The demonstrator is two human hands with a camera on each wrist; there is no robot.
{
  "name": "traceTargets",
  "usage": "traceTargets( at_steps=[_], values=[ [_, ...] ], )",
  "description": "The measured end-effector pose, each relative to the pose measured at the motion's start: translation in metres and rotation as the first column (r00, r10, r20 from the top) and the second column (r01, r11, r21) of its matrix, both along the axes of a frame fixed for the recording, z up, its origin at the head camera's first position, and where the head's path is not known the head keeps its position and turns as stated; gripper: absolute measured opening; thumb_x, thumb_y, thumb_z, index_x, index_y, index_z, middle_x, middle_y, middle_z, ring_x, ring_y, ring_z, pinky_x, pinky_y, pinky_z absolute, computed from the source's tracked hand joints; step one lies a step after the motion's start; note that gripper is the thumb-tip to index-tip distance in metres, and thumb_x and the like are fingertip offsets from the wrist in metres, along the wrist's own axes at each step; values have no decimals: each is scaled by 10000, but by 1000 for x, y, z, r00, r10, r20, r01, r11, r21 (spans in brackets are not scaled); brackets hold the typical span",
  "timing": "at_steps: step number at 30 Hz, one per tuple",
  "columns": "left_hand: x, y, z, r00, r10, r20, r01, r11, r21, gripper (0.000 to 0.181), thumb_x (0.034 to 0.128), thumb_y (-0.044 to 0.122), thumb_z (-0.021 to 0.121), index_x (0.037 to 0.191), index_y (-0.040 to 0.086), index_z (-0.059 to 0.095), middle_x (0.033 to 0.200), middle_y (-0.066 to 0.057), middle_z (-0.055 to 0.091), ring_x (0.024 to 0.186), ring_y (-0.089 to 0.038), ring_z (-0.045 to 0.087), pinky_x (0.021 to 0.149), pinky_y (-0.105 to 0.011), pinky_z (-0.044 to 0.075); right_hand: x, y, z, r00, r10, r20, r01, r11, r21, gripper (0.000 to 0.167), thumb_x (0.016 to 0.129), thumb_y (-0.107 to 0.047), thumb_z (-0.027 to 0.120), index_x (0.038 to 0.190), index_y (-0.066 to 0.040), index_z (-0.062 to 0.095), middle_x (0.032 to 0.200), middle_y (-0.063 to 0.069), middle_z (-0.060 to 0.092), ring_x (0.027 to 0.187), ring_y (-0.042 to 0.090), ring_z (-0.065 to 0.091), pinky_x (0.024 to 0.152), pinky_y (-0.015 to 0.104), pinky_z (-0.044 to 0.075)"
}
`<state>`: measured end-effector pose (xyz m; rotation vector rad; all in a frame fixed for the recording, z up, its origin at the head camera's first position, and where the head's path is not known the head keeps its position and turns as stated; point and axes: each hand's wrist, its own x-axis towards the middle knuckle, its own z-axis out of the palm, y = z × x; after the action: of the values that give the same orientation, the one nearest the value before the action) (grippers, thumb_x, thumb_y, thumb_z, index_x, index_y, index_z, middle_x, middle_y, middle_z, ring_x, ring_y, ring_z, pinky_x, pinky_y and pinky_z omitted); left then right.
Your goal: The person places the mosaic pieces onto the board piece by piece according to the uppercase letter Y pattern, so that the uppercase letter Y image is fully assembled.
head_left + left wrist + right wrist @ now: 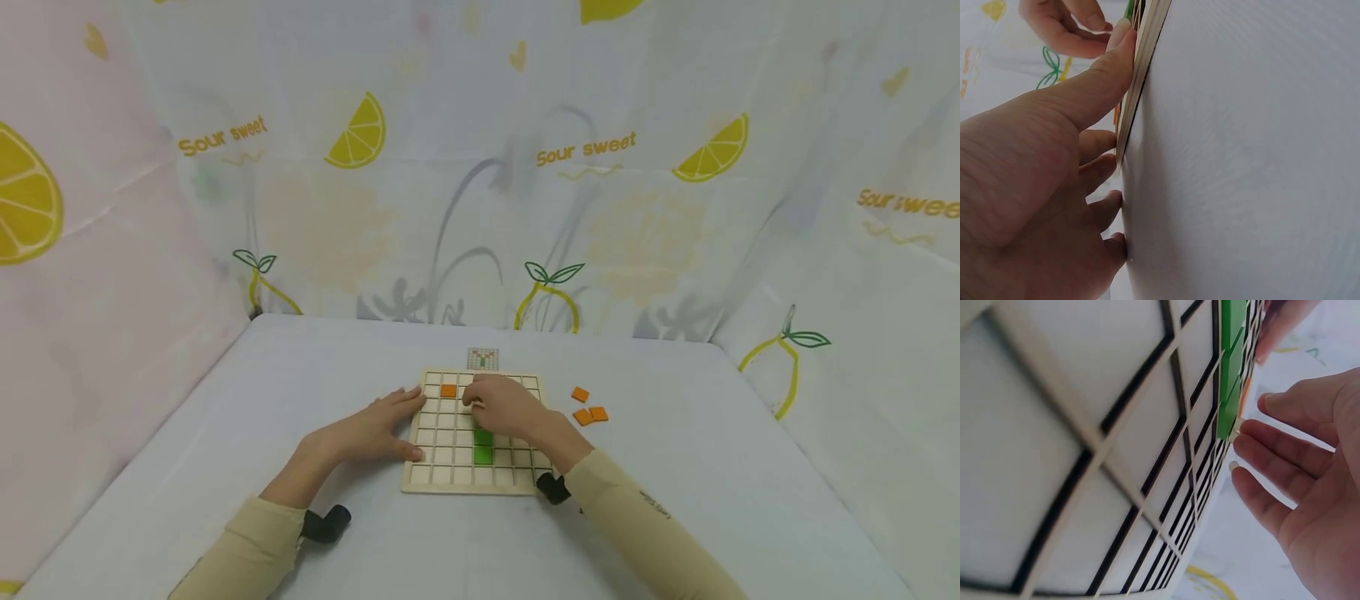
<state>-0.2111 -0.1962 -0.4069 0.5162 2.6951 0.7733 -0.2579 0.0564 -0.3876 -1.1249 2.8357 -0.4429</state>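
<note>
The white tabletop (720, 450) is enclosed by lemon-printed fabric (450, 125). The board (444, 475) is touched by the spread left hand (369, 429), overhung by the right hand (508, 406), fingers parted.

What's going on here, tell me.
A person's left hand touches the left edge of a wooden grid board, while the right hand reaches in over it, by a line of green tiles. One orange tile sits near the far left corner; three loose orange tiles lie off to the right.
</note>
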Motion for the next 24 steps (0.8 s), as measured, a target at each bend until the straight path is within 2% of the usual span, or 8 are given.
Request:
traceTargets(
  at_steps=[4,10,16,19,24],
  values=[
    [0,0,0,1000,7,-3,-7,1000,1,983,810,517,765,1570,108,294,1671,-109,186,1543,-420,92,1219,-643,144,0,10,-1,1000,4,-13,-4,1000,-23,258,980,-70,545,1145,-126,736,1109,20,695,1021,175,664,858,303,566],
    [1,1,0,1000,4,-2,-4,1000,5,988,808,510,769,1570,102,292,1673,-102,183,1550,-399,80,1235,-624,106,-5,30,0,1000,-12,10,13,995,-102,233,966,-38,562,1119,-90,730,1081,45,692,995,202,651,857,351,555],
    [-4,-1,-5,1000,13,-5,-13,1000,-12,1004,798,541,764,1577,130,283,1678,-80,169,1555,-383,72,1236,-617,125,-10,46,6,998,-58,-13,56,991,-119,229,952,-32,587,1133,-63,725,1091,58,698,1014,224,655,871,358,556],
    [-5,-2,-7,1000,11,-8,-11,1000,-15,1011,795,552,762,1578,135,278,1679,-69,165,1561,-362,65,1247,-600,93,-9,52,10,997,-68,-30,64,990,-125,232,937,-6,582,1114,-42,728,1067,73,702,984,228,653,850,359,555],
    [-5,-2,-8,1000,7,-3,-7,1000,-15,1015,793,552,764,1579,133,277,1679,-76,166,1560,-367,66,1244,-609,93,-8,61,8,996,-88,-2,87,988,-130,270,919,12,549,1113,-35,732,1068,83,708,986,235,654,855,369,553]
  ],
)
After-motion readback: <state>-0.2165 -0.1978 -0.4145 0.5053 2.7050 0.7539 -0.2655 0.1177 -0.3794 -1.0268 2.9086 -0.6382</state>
